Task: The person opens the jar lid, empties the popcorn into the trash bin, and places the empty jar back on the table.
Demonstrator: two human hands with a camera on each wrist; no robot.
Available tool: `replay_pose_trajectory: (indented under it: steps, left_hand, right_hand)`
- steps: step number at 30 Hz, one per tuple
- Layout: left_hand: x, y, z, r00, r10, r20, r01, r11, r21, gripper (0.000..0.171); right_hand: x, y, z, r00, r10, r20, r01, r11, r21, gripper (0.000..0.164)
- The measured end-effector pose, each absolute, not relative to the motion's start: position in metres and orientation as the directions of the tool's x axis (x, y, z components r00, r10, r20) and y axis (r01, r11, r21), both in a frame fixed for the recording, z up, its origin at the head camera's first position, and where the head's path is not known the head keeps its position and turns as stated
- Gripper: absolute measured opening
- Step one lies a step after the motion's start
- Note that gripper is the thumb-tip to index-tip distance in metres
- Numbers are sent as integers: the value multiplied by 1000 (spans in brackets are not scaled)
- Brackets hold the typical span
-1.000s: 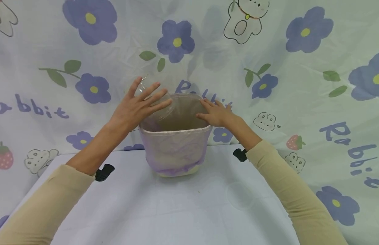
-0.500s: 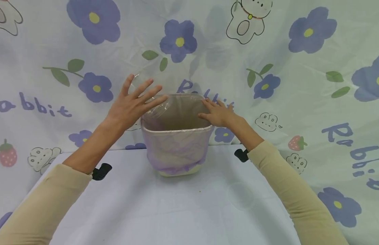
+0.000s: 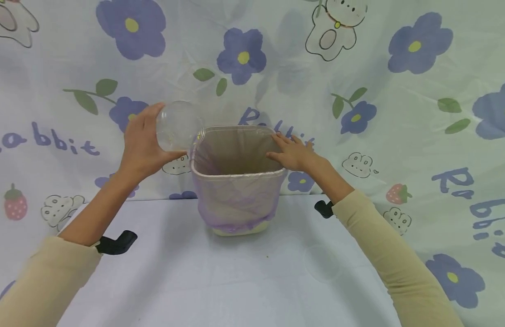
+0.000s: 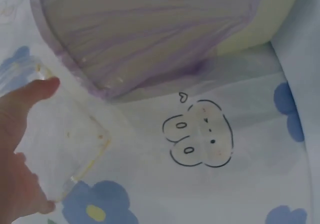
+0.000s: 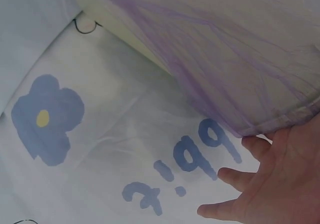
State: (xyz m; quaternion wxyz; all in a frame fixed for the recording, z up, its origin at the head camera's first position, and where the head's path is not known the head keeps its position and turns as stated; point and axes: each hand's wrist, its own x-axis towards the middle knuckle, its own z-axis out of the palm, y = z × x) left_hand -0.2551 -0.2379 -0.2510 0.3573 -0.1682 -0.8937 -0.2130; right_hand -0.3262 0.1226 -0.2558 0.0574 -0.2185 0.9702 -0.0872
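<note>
A trash bin (image 3: 237, 200) with a thin purple liner folded over its rim stands upright at the back of the table. Left of its mouth, my left hand (image 3: 141, 143) grips a clear plastic container (image 3: 179, 125), thumb below and fingers above. In the left wrist view the container (image 4: 75, 134) is tilted, with yellowish residue along its edge and base. My right hand (image 3: 293, 154) rests on the bin's right rim with fingers spread and straight. The right wrist view has those fingers (image 5: 235, 178) reaching past the liner's edge (image 5: 280, 123). The bin's floor is hidden from the head view.
A clear round lid (image 3: 322, 263) lies flat on the white table (image 3: 236, 281), right of the bin. A patterned cloth (image 3: 277, 91) with flowers and rabbits hangs close behind the bin. Black wrist mounts (image 3: 117, 243) stick out beside the sleeves.
My left hand has moved left, away from the bin's mouth, and turned so the container it holds shows on its right side. My right hand stays on the rim.
</note>
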Motion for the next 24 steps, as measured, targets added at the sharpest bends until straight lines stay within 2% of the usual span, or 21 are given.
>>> replay_pose_trajectory:
  steps: [5, 10, 14, 24]
  left_hand:
    - [-238, -249, -256, -851, -42, 523, 341, 713, 613, 118]
    - [-217, -260, -267, -945, -113, 308, 193, 568, 800, 119]
    - [-203, -271, -283, -966, -109, 233, 144, 521, 841, 116]
    - [-163, -297, -344, -981, -83, 176, 107, 524, 845, 113]
  right_hand:
    - [-325, 123, -256, -900, -431, -72, -410, 890, -201, 75]
    - [-325, 123, -257, -901, -429, -66, -409, 890, -203, 74]
    - [-326, 123, -258, -900, -430, -65, -409, 889, -207, 73]
    - [-327, 123, -260, -893, -447, -59, -425, 879, -218, 73]
